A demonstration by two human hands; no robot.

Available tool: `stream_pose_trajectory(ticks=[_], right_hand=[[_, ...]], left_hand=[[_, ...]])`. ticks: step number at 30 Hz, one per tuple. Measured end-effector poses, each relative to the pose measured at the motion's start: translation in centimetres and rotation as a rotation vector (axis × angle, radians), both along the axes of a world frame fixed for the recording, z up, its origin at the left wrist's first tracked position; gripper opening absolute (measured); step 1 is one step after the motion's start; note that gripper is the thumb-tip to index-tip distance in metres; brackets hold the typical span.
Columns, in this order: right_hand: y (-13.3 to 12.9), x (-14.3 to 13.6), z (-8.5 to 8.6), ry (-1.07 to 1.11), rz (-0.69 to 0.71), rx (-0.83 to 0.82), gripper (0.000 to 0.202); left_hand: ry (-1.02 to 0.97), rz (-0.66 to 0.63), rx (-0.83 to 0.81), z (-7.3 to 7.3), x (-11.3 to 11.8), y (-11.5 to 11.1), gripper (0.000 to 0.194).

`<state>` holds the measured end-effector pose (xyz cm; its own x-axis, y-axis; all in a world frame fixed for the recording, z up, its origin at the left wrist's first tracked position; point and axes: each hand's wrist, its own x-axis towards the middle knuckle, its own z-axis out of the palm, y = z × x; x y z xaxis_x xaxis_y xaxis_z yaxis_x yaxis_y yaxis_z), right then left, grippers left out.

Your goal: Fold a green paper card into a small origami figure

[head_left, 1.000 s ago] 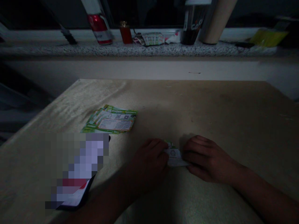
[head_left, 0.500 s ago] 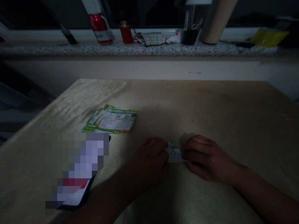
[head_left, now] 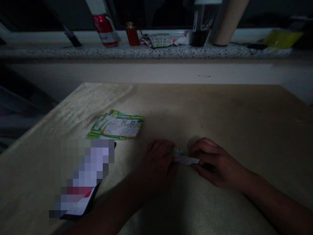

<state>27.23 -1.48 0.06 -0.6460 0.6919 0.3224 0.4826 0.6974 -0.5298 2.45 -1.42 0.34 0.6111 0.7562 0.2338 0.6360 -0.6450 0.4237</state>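
Note:
A small green-and-white printed paper card (head_left: 186, 160), partly folded, lies low over the table between my hands. My left hand (head_left: 160, 161) is closed on its left end, with the fingertips hidden in shadow. On the other side, my right hand (head_left: 216, 163) pinches the right end between thumb and fingers. One pale flap of the card faces me, and a bit of green print shows behind it. A fanned stack of similar printed cards (head_left: 122, 125) lies beyond my left hand, apart from it.
A phone (head_left: 88, 182), its screen blurred out, lies beside my left forearm. The beige table (head_left: 232, 114) ends before a speckled windowsill (head_left: 137, 52). Along the sill stand a red can (head_left: 105, 31), a small red bottle (head_left: 132, 34), a crumpled wrapper (head_left: 160, 40) and a dark cup (head_left: 201, 27).
The card's near edge has been turned up, so a plain pale flap covers much of its print. My right thumb and fingers have spread slightly around its right end.

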Motion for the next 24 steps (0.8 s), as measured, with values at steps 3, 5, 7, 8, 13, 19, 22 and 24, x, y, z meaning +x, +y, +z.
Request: stream_pose_trajectory(ticks=[3, 5, 7, 8, 13, 19, 22, 24], right_hand=[[0.1, 0.0, -0.2, 0.003, -0.023, -0.016, 0.007], [0.1, 0.0, -0.3, -0.001, -0.034, -0.029, 0.010], [0.1, 0.0, -0.3, -0.009, -0.046, -0.043, 0.012], [0.1, 0.0, -0.3, -0.012, -0.053, -0.049, 0.012], [0.1, 0.0, -0.2, -0.026, -0.072, -0.073, 0.012], [0.0, 0.0, -0.3, -0.063, -0.130, -0.108, 0.012], [-0.2, 0.0, -0.5, -0.081, -0.191, -0.119, 0.007], [-0.3, 0.0, -0.6, -0.090, -0.233, -0.127, 0.007]], left_hand=[[0.011, 0.052, -0.057, -0.1, 0.1, 0.0, 0.012], [0.022, 0.072, -0.083, -0.2, 0.2, -0.1, 0.012], [0.024, 0.093, -0.096, -0.4, 0.2, -0.1, 0.011], [0.012, 0.108, -0.098, -0.5, 0.2, -0.1, 0.011], [0.017, 0.148, -0.124, -0.8, 0.2, -0.1, 0.010], [0.033, 0.207, -0.143, -0.4, 0.7, -0.3, 0.011], [0.056, 0.243, -0.143, -0.3, 1.0, -0.3, 0.012], [0.065, 0.266, -0.138, -0.3, 1.1, -0.3, 0.012]])
